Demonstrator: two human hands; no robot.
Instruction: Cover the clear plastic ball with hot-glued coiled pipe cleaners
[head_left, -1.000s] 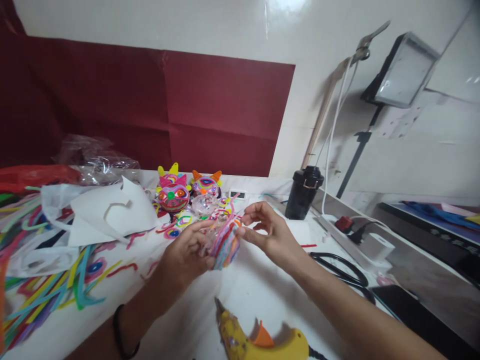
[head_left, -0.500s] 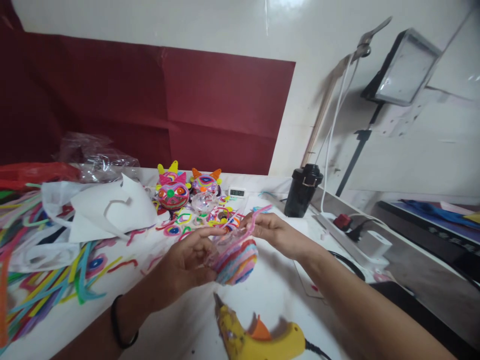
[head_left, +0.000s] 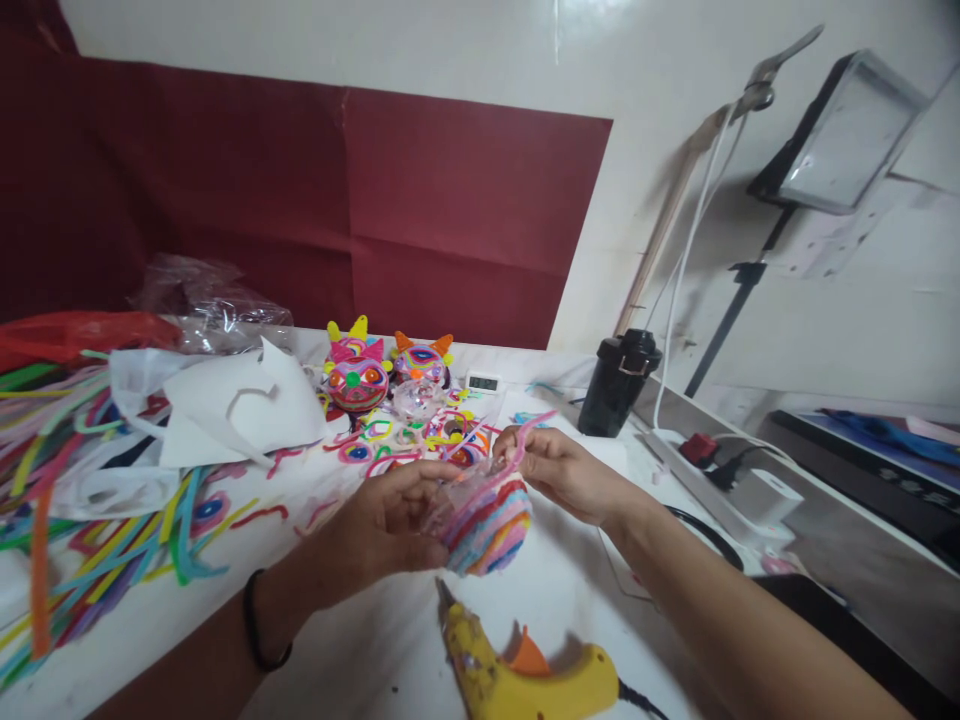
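Note:
My left hand [head_left: 397,520] grips the near left side of a clear plastic ball [head_left: 491,530] whose lower part is covered in striped, fuzzy pipe cleaners of pink, blue, orange and red. With its thumb and fingers closed, my right hand [head_left: 559,470] pinches a pink pipe cleaner [head_left: 536,422] at the ball's upper right edge. The pink strand runs along the border of the striped part, and its free end sticks up past my fingers. Just below the ball lies a yellow glue gun [head_left: 540,675] with an orange trigger, its nozzle pointing up and left.
Loose pipe cleaners [head_left: 112,560] and cut white paper [head_left: 240,410] cover the left side. Finished animal-face balls [head_left: 356,380] stand at the back beside a small digital clock [head_left: 484,383]. A black bottle [head_left: 619,385] and a power strip [head_left: 705,490] are at the right.
The whole scene has shifted slightly to the right as the camera view turned. Both hands keep their hold on the ball and the pink pipe cleaner, with little other change.

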